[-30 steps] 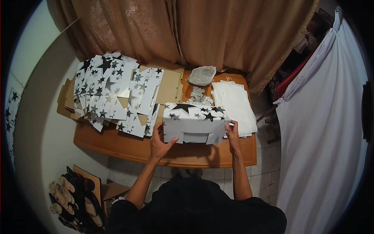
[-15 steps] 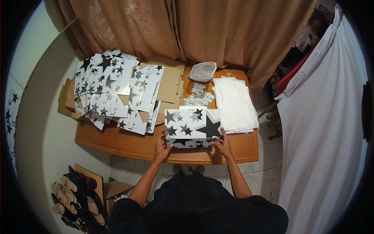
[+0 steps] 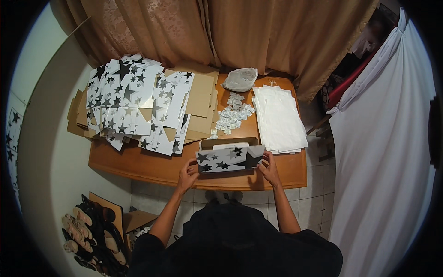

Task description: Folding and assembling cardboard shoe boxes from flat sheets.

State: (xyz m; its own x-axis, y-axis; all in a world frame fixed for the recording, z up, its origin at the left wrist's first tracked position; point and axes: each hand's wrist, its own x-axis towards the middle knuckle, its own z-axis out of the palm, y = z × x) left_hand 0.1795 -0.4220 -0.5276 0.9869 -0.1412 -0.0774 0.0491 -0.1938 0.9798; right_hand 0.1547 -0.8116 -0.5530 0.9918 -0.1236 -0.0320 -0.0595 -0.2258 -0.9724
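Observation:
A cardboard box (image 3: 226,159) with black and grey stars on white sits at the front edge of the table, between my hands. Its star-printed lid is raised and tilted toward me, baring part of the plain brown inside (image 3: 210,144). My left hand (image 3: 186,176) grips the lid's left end, fingers bent round the edge. At the opposite end, my right hand (image 3: 269,171) holds the lid's corner between thumb and fingers. The lid hides most of the box's front and floor.
Flat star-printed cardboard pieces (image 3: 127,92) are heaped at the table's left. Small white sachets (image 3: 234,115) lie behind the box, near a clear plastic bag (image 3: 241,79). White paper sheets (image 3: 280,120) are stacked at right. Shoes (image 3: 97,235) stand low at left.
The lid, lying closed before, has swung up toward me and the brown interior shows. Both hands have shifted slightly outward with its ends.

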